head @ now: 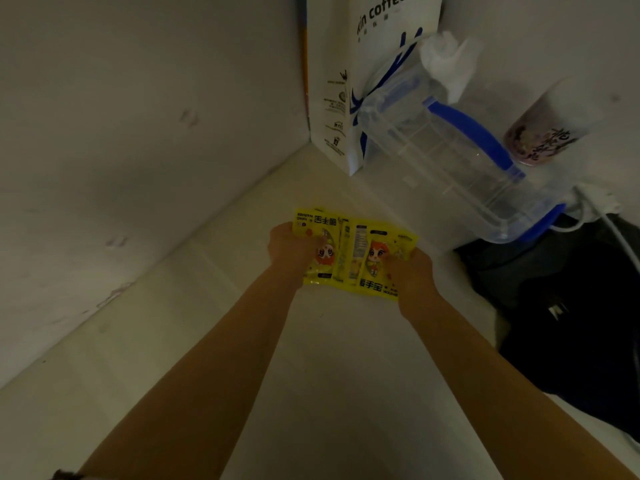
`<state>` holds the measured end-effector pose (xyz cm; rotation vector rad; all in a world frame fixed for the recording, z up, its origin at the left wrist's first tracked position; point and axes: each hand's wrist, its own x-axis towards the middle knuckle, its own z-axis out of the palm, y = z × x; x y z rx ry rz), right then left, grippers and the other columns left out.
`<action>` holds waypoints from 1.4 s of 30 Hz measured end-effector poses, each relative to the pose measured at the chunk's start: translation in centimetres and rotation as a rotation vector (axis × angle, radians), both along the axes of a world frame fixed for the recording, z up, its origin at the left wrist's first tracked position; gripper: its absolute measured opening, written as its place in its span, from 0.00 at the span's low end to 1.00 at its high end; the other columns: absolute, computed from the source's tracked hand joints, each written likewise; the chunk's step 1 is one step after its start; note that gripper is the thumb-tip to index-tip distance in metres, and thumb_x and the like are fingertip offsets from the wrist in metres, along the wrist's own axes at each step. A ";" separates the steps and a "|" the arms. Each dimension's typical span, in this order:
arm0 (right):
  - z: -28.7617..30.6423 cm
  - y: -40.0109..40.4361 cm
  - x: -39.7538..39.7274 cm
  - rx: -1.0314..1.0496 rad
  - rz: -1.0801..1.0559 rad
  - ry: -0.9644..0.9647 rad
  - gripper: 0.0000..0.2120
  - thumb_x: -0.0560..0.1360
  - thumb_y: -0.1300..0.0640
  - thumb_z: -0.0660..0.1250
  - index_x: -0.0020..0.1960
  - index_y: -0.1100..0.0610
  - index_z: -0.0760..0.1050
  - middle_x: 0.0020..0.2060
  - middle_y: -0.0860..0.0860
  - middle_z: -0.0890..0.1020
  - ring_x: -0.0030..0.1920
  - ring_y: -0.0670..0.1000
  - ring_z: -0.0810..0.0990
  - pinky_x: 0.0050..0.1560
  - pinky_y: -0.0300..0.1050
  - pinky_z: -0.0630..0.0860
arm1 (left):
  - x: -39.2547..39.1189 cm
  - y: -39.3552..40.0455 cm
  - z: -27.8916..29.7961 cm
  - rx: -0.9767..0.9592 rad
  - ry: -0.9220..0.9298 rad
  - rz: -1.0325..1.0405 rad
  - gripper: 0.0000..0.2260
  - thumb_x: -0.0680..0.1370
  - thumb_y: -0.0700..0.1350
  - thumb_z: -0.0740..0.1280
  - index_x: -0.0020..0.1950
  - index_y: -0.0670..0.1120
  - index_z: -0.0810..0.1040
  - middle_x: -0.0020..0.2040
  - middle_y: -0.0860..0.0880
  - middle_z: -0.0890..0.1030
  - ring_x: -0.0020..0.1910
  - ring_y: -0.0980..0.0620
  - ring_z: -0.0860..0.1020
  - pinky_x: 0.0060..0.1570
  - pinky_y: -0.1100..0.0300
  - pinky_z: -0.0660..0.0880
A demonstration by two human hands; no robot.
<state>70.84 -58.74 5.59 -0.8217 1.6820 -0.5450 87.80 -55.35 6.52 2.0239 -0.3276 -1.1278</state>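
Several yellow hand-warmer packets [349, 247] with a cartoon figure lie fanned out on the pale floor near a wall corner. My left hand [289, 245] grips the left packets, with the thumb on top. My right hand [410, 271] grips the right packet at its lower right edge. Both forearms reach forward from the bottom of the head view. The packets' lower parts are partly hidden by my hands.
A white coffee paper bag [334, 81] stands in the corner. A clear plastic container with blue handles [450, 161] leans beside it, white tissue on top. A drink cup [543, 129] is at the right. A black bag [571, 306] and white cable [609, 220] lie right.
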 end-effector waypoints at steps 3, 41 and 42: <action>0.4 0.3 -0.7 0.012 -0.026 -0.106 0.11 0.76 0.63 0.65 0.58 0.58 0.76 0.41 0.51 0.79 0.35 0.48 0.77 0.35 0.41 0.74 | 0.4 1.0 0.2 -0.050 0.052 0.018 0.10 0.68 0.37 0.75 0.46 0.47 0.82 0.43 0.47 0.85 0.43 0.47 0.84 0.48 0.46 0.81; 5.7 41.6 -9.2 0.007 -0.237 -0.237 0.07 0.73 0.65 0.66 0.51 0.60 0.78 0.45 0.60 0.82 0.45 0.60 0.81 0.51 0.60 0.78 | -4.4 42.6 4.6 -0.204 0.143 0.011 0.09 0.71 0.38 0.73 0.50 0.47 0.81 0.43 0.47 0.85 0.40 0.49 0.84 0.37 0.53 0.81; 5.9 42.9 -9.7 0.001 -0.248 -0.228 0.08 0.73 0.64 0.66 0.52 0.61 0.78 0.45 0.59 0.82 0.45 0.59 0.81 0.49 0.57 0.79 | -4.7 43.5 4.8 -0.202 0.141 -0.001 0.10 0.71 0.38 0.74 0.51 0.47 0.81 0.44 0.47 0.85 0.41 0.49 0.84 0.38 0.51 0.82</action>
